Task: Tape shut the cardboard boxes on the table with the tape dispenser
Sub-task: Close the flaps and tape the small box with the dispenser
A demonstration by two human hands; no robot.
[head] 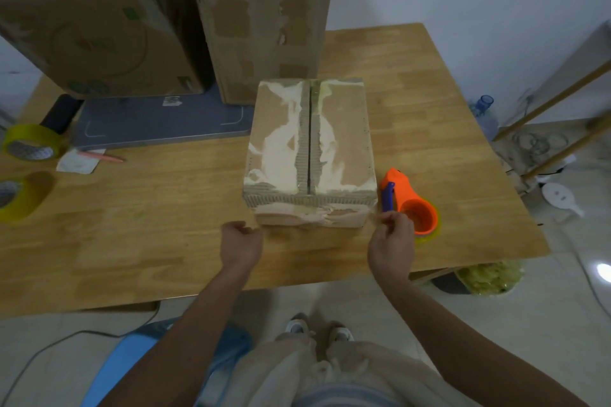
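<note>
At the left edge of the frame, two yellow-green rolls of packing tape, one point(31, 142) in the mid-left and one point(15, 198) just below it, lying flat on the light wooden tabletop point(148, 225), probably spares kept within reach. In the upper left, a large worn brown cardboard box point(96, 20) leaning over a flat grey board point(158, 122); right of it, a taller scuffed brown cardboard box point(264, 20) with a split top seam. At centre, the small brown cardboard box with torn, whitish paper patches point(309, 149), set square to the person and close to the near edge, its two top flaps closed with a dark seam running away from the viewer, seemingly not yet taped over. Just below its near left corner, the left hand point(241, 244), loosely curled, fingers half closed and holding nothing, near the box but apparently not touching, likely ready to steady it. Lower right of the box, the right hand point(391, 241), fingers pinched together near the blue blade guard; whether pinching a clear tape end cannot be told. Just beside it, the orange plastic tape dispenser with a yellow-green roll point(413, 205), resting on the tabletop close against the box's right near corner, placed handy for the seam.
</note>
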